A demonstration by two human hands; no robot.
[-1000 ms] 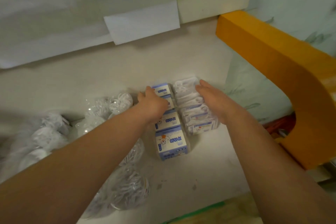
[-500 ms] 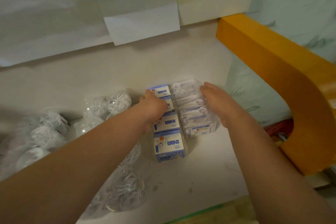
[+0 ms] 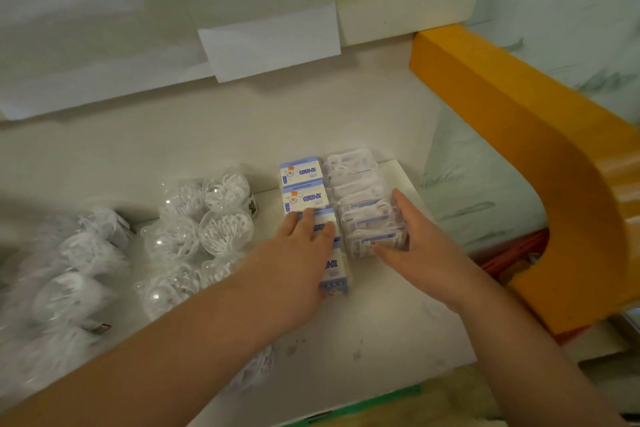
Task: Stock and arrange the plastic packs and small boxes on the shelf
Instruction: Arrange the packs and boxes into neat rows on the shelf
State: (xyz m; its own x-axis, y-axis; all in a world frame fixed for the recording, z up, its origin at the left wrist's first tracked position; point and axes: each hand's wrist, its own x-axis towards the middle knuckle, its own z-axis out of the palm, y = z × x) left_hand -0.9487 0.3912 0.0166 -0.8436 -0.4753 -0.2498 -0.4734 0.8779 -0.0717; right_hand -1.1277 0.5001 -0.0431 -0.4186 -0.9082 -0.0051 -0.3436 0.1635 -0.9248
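Both hands slid nearer: left hand (image 3: 300,253) flat on boxes (image 3: 304,191), right hand (image 3: 417,246) gripping clear packs (image 3: 360,191).

Small white-and-blue boxes (image 3: 304,196) lie in a column running front to back on the white shelf (image 3: 398,340), touching a parallel column of clear plastic packs (image 3: 360,198) on their right. Round clear packs (image 3: 207,218) of white pieces sit bunched to the left.

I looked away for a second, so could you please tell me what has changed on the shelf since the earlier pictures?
Both hands drew back toward the person along the two rows. The left hand now lies on the nearer blue-and-white boxes, leaving the far two uncovered. The right hand now grips the nearest clear packs. The rows, the round packs and the shelf stayed put.
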